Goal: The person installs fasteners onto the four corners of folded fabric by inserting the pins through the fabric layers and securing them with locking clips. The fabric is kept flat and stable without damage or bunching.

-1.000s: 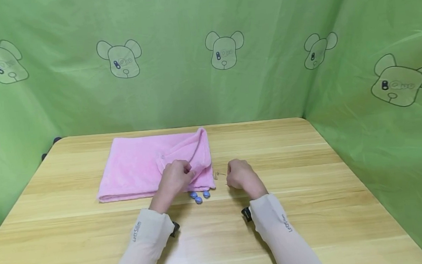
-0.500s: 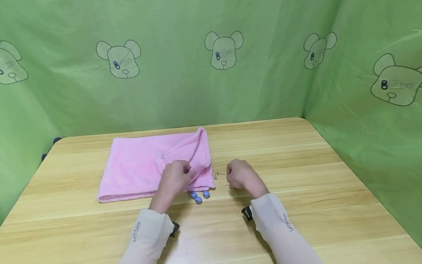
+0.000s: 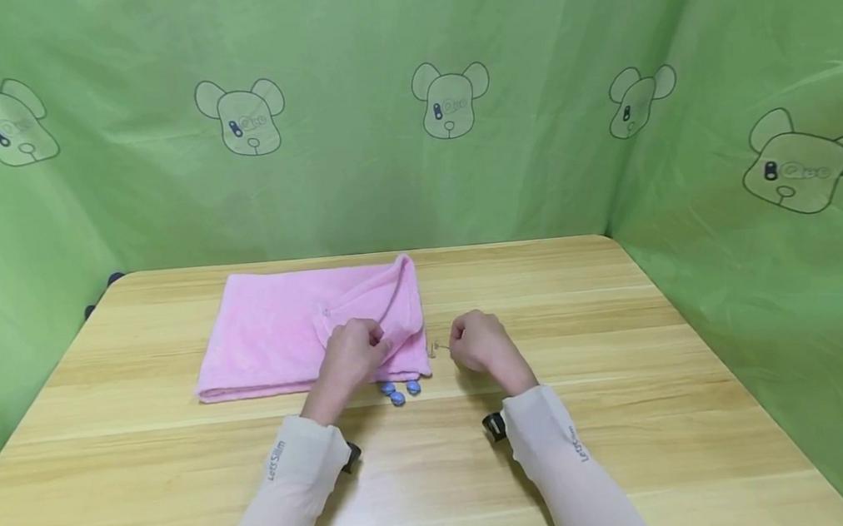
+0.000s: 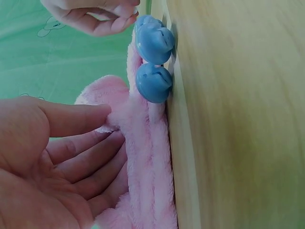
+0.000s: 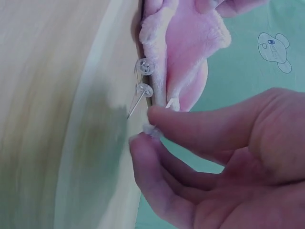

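A pink plush cloth (image 3: 269, 326) lies folded, its near right corner turned up. My left hand (image 3: 350, 354) pinches that raised flap (image 4: 114, 107) between thumb and fingers. Right of the cloth, my right hand (image 3: 483, 345) holds a small clear-headed pin (image 5: 152, 130) between thumb and index finger, just above the table; its needle is hidden in the right wrist view. Two more clear-headed pins (image 5: 144, 89) rest on the table beside the cloth's edge. Three blue mushroom-shaped caps (image 3: 397, 399) sit along the cloth's front edge, between my hands.
The wooden table (image 3: 633, 445) stretches around the cloth on all sides. Green curtains (image 3: 355, 193) printed with bear heads hang behind it and at both sides. Black bands (image 3: 494, 426) circle both wrists.
My right hand has lifted a little, and the thin needle that showed below its fingers is out of sight. The left hand, cloth and blue caps stay where they were.
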A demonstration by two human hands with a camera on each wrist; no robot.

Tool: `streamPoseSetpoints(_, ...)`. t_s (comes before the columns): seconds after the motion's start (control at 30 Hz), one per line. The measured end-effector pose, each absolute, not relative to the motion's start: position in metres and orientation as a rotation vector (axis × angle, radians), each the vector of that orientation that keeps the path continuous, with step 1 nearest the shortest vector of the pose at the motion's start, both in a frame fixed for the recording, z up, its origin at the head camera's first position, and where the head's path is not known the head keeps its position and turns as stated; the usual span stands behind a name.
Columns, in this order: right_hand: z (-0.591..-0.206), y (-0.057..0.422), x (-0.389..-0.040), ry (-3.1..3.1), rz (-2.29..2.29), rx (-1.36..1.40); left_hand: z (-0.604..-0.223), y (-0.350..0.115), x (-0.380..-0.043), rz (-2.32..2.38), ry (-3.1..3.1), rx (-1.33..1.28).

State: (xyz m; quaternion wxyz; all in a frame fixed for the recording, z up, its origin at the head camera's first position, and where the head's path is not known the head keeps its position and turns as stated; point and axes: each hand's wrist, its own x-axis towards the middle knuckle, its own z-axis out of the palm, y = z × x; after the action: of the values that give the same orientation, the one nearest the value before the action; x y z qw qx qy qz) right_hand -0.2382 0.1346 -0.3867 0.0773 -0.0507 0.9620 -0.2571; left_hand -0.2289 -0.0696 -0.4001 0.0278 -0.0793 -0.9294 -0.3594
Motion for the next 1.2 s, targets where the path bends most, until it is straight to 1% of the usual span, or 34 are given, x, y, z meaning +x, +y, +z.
streamPoseSetpoints(0.33, -0.386, 0.130, -0.238, 2.783, -0.985, -0.226, -0.401, -0.070, -0.229, -1.097, -2.823, -0.270)
streamPoseSetpoints(0.57, -0.388, 0.122, -0.238, 2.740, -1.003, -0.325, -0.400, -0.068, -0.229, -1.176, -2.862, -0.216)
streamPoseSetpoints(1.0, -0.388, 0.116, -0.236, 2.748, -0.994, -0.327, -0.398, -0.068, -0.229, -1.199, -2.797, -0.172)
streamPoseSetpoints(1.2, -0.390, 0.111, -0.235, 2.761, -1.004, -0.366, -0.398, -0.068, -0.228, -1.231, -2.771, -0.196)
